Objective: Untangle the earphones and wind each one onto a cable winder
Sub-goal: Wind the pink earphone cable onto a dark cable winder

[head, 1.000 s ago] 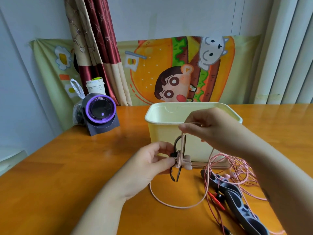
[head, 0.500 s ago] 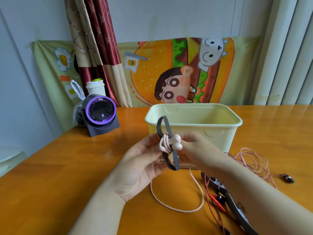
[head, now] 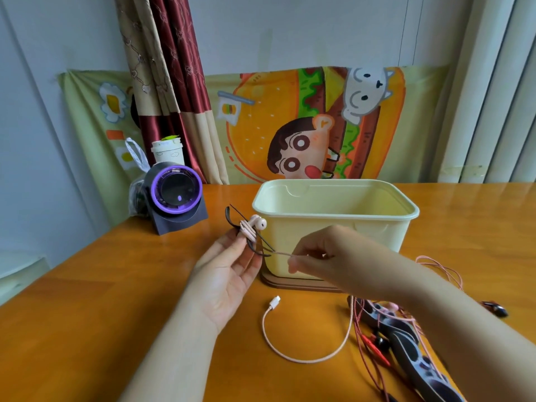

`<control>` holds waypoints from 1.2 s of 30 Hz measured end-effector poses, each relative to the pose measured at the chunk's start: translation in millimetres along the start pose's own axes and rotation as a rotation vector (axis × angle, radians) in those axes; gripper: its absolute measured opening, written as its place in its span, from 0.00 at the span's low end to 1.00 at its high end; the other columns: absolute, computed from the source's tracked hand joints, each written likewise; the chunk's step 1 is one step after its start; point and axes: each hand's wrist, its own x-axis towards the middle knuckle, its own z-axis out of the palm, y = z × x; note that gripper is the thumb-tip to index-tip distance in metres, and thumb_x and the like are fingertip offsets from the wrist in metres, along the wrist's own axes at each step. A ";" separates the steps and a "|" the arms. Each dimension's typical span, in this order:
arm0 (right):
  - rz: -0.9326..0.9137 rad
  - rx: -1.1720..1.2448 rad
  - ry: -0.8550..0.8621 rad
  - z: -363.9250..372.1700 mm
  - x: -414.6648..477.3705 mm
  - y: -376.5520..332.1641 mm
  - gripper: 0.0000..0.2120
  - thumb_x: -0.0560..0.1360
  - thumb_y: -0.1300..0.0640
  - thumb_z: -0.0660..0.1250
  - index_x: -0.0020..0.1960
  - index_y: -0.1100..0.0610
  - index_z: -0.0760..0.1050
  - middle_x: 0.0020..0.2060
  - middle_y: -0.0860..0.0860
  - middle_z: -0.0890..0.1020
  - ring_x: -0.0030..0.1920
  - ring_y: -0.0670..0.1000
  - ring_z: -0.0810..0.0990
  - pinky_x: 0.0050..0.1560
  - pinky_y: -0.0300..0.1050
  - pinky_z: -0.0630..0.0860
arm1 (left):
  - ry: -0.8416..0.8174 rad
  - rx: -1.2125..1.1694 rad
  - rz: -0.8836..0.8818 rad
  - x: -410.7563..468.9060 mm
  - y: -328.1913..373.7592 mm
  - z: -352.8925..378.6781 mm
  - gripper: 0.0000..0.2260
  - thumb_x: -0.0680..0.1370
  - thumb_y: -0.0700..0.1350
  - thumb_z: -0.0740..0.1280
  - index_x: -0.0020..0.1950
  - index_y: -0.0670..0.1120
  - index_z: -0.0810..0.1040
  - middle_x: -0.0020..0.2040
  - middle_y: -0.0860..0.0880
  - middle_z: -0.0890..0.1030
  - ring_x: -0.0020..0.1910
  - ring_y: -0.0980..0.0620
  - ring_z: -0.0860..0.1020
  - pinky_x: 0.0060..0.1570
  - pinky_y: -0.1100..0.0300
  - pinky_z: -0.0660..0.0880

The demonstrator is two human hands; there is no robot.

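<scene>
- Orange-brown wood of the table [head: 87, 300] filled most of my view, with a cream tub [head: 333, 227] at its middle and a cartoon cloth [head: 304, 126] on the far wall.
- I had the left hand [head: 229, 271] raised just left of the tub, thumb and fingertips pinching a black cable winder [head: 252, 242].
- Pink earbuds [head: 258, 223] sat on the turns wrapped round the winder's waist.
- The winder's long axis slanted from far left to near right.
- The right hand [head: 324, 256], in front of the tub, pinched the cord [head: 280, 253] just right of the winder's near end, with a short taut run between them.
- The slack curved over the table near me to a white plug [head: 274, 302].
- I judged the next turn should cross the winder's waist, square to that axis, carried by the right hand, which was nearer the slack.
- A tangle [head: 374, 338] of red and pink earphones lay at the near right, not yet wound.
</scene>
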 end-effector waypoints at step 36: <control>0.057 0.281 -0.082 15.5 5.5 3.7 0.16 0.81 0.51 0.56 0.41 0.55 0.77 0.27 0.48 0.69 0.28 0.43 0.69 0.32 0.39 0.74 | -0.187 -0.042 -0.009 1.3 0.1 0.8 0.11 0.70 0.39 0.66 0.49 0.43 0.84 0.41 0.48 0.84 0.37 0.54 0.82 0.39 0.62 0.81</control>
